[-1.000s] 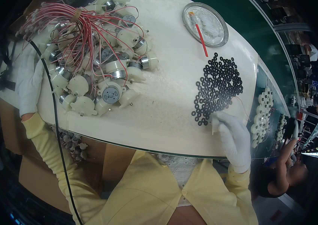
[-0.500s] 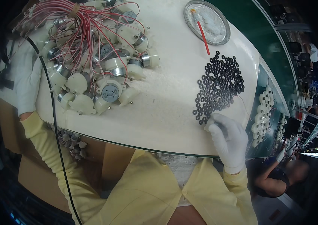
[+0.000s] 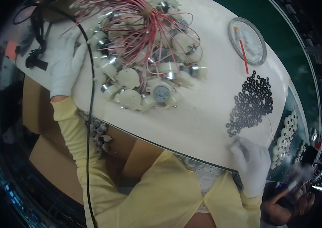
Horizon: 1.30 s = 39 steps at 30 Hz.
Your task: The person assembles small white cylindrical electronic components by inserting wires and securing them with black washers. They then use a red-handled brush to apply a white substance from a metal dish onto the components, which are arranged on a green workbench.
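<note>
My left hand (image 3: 65, 62), in a white glove, lies at the table's left side with its thumb apart from the stretched fingers. It is beside a heap of small geared motors (image 3: 128, 78) with cream plastic housings, whose bundled red and pale wires (image 3: 157, 28) spread over the top. My right hand (image 3: 251, 161), also gloved in white, is at the near edge of a patch of small black rings (image 3: 252, 100). Its thumb and forefinger are bent together; whatever may be between them is too small to make out.
A round clear dish (image 3: 257, 45) with a red stick (image 3: 244, 57) stands at the far right. A black cable (image 3: 92, 79) runs in front of my left arm. Cream parts (image 3: 284, 140) lie on a green surface at right. Cardboard boxes (image 3: 60, 159) stand below; another person (image 3: 282, 205) sits at right.
The whole view has shifted, so the table appears farther right. My left hand has moved farther away along the table's left side, fingers now plainly visible. My right hand stays by the black rings.
</note>
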{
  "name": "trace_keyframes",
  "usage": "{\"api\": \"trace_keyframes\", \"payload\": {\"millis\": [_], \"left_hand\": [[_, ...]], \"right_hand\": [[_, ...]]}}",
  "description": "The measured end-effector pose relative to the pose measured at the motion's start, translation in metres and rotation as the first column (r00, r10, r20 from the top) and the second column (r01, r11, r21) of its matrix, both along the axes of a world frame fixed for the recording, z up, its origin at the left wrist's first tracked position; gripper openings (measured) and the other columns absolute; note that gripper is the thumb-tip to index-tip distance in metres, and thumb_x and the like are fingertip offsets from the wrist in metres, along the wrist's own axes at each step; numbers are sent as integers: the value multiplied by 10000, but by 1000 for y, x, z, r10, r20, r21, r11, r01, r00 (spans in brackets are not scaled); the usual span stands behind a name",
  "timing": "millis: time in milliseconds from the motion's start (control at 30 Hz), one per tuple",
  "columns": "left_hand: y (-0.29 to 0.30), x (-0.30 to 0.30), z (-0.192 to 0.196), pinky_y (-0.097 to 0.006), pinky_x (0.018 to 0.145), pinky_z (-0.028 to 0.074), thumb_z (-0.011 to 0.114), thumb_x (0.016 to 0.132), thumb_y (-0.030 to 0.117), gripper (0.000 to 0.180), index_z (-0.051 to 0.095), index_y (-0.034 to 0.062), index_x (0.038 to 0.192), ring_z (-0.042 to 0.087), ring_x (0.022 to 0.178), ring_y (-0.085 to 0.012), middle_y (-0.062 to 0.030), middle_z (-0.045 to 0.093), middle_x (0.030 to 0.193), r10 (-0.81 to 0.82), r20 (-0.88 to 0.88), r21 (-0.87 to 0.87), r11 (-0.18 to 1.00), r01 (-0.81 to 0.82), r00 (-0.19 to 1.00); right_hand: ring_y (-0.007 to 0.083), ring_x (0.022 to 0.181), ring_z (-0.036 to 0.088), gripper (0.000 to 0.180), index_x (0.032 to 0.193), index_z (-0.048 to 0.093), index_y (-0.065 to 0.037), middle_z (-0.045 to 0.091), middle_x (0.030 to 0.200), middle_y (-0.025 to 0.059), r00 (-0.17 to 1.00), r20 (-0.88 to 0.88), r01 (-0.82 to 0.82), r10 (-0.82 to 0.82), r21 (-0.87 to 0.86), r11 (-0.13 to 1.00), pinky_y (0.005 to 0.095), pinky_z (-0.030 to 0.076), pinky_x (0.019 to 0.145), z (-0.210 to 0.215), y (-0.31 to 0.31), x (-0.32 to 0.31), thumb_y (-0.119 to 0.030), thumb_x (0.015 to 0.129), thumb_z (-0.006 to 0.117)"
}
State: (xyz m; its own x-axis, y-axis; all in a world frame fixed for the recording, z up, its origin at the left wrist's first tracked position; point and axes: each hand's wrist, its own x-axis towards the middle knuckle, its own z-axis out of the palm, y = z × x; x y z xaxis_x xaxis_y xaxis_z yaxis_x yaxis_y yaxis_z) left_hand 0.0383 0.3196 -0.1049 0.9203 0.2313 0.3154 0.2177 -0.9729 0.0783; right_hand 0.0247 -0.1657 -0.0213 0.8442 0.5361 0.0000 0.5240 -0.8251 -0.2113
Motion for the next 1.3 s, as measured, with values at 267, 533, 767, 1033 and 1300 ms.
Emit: {"api": "trace_keyframes", "payload": {"millis": [267, 533, 767, 1033, 1300], "left_hand": [[8, -7, -5, -394, 994, 417, 576, 931, 408, 498, 559, 148, 1355, 523, 1208, -344, -148, 601, 1244, 38, 56, 62, 997, -42, 998], [33, -19, 5, -392, 932, 460, 620, 930, 270, 348, 653, 73, 1215, 611, 1043, -324, -141, 660, 1142, -1, 205, -73, 997, 16, 979], [10, -23, 35, -431, 792, 505, 582, 940, 279, 252, 675, 121, 1114, 638, 927, -326, -107, 665, 1054, -32, -141, 177, 983, 57, 990], [10, -6, 36, -478, 716, 520, 558, 897, 321, 297, 665, 116, 1084, 667, 831, -370, -179, 669, 919, 250, -352, 420, 904, -86, 902], [57, -21, -12, -461, 742, 506, 539, 888, 357, 384, 652, 59, 1102, 650, 880, -379, -209, 661, 957, 242, -49, 172, 958, -230, 969]], "right_hand": [[198, 632, 608, 311, 1044, 623, -71, 673, 757, -7, 999, -20, -29, 28, -16, 999, 345, 423, 648, -5, -2, -2, -176, 795, 778], [205, 606, 593, 301, 1056, 639, -80, 661, 745, 2, 1000, 13, -8, 8, 53, 999, 338, 423, 625, -8, -4, -3, -224, 821, 761], [243, 546, 586, 258, 1025, 665, -93, 630, 644, 31, 993, 119, 29, -21, -69, 997, 350, 455, 601, -12, 0, -9, -275, 855, 733], [274, 616, 635, 147, 974, 687, -66, 677, 736, 84, 951, -58, 306, -304, 310, 900, 371, 491, 574, -38, -36, -2, -181, 883, 696], [271, 717, 595, 190, 999, 685, -87, 623, 797, 68, 926, 210, 285, -314, 157, 946, 395, 446, 630, -34, -81, -4, -121, 815, 715]]}}
